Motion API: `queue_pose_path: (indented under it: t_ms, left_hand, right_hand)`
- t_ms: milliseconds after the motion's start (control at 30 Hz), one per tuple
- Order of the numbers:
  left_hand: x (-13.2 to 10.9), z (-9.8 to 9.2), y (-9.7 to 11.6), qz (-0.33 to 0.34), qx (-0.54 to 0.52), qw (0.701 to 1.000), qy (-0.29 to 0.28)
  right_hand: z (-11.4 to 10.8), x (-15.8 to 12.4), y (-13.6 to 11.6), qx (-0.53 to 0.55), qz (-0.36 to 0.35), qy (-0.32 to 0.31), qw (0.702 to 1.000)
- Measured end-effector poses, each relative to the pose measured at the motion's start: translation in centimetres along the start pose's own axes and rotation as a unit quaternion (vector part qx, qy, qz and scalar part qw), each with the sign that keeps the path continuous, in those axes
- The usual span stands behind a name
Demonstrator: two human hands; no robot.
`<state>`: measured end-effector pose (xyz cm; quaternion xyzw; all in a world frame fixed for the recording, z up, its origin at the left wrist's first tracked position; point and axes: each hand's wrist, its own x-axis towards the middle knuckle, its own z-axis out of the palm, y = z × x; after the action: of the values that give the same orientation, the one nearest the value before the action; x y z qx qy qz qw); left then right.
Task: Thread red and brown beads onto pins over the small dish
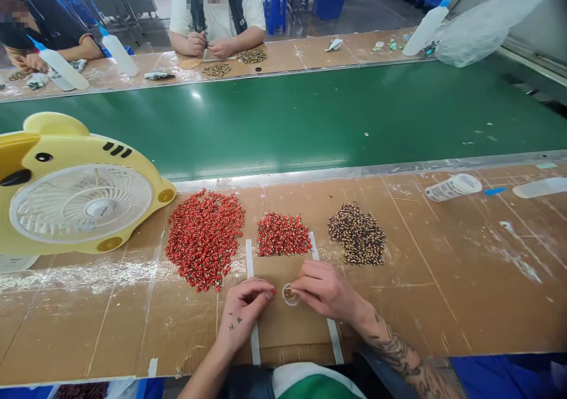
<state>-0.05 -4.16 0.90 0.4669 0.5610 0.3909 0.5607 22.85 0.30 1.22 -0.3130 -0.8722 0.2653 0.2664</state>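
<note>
Thumb and forefinger of my left hand (pixel 243 309) are pinched on a small red piece (pixel 273 291). Just to its right, a small round clear dish (pixel 286 297) lies on the cardboard pad (pixel 292 328). My right hand (pixel 326 290) reaches over the dish's right side, fingertips pressed together; whatever they hold is too small to make out. Beyond my hands sits a small pile of red pieces (pixel 283 235), with a larger red pile (pixel 204 239) to its left. A pile of dark and tan small pieces (pixel 358 234) lies to the right.
A yellow animal-shaped fan (pixel 88 192) stands at left. A green conveyor belt (pixel 274 121) runs behind the table. At right lie a white tub (pixel 454 187) and a white bottle (pixel 540 187). Two people work across the belt, near glue bottles (pixel 119 52).
</note>
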Motion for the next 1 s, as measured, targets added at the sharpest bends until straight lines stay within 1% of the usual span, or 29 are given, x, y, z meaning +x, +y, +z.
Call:
queue_pose_path:
  t_ms: [100, 200, 300, 367, 433, 567, 633, 767, 1000]
  left_hand:
    - [0.0, 0.3, -0.6, -0.037, -0.053, 0.998, 0.007]
    - [0.0, 0.3, -1.1, -0.067, -0.088, 0.994, 0.026]
    - [0.0, 0.3, -1.2, -0.079, -0.104, 0.991, 0.038]
    - [-0.1, 0.4, -1.2, -0.085, -0.106, 0.990, 0.038]
    - [-0.2, 0.5, -1.2, -0.093, -0.104, 0.990, 0.034]
    - [-0.4, 0.9, -0.8, -0.106, -0.100, 0.989, 0.025]
    - [-0.5, 1.0, -0.6, -0.111, -0.098, 0.989, 0.016]
    - [-0.7, 1.1, -0.1, -0.112, -0.091, 0.990, 0.001]
    - [-0.8, 1.1, 0.3, -0.110, -0.090, 0.990, -0.010]
  right_hand:
    - [0.4, -0.4, -0.1, 0.018, -0.012, -0.012, 1.000]
    - [0.5, -0.5, -0.1, 0.009, -0.011, 0.004, 1.000]
    - [0.6, -0.5, -0.1, -0.003, -0.005, -0.003, 1.000]
    - [0.4, -0.5, -0.2, 0.017, 0.001, -0.009, 1.000]
    - [0.0, -0.5, -0.6, 0.067, 0.018, 0.020, 0.997]
    - [-1.1, -0.1, -1.6, 0.173, 0.068, 0.126, 0.974]
    - [-1.3, 0.3, -2.1, 0.194, 0.076, 0.148, 0.967]
    - [-1.1, 0.9, -2.6, 0.200, 0.073, 0.147, 0.966]
    - [-0.5, 1.0, -2.6, 0.196, 0.071, 0.139, 0.968]
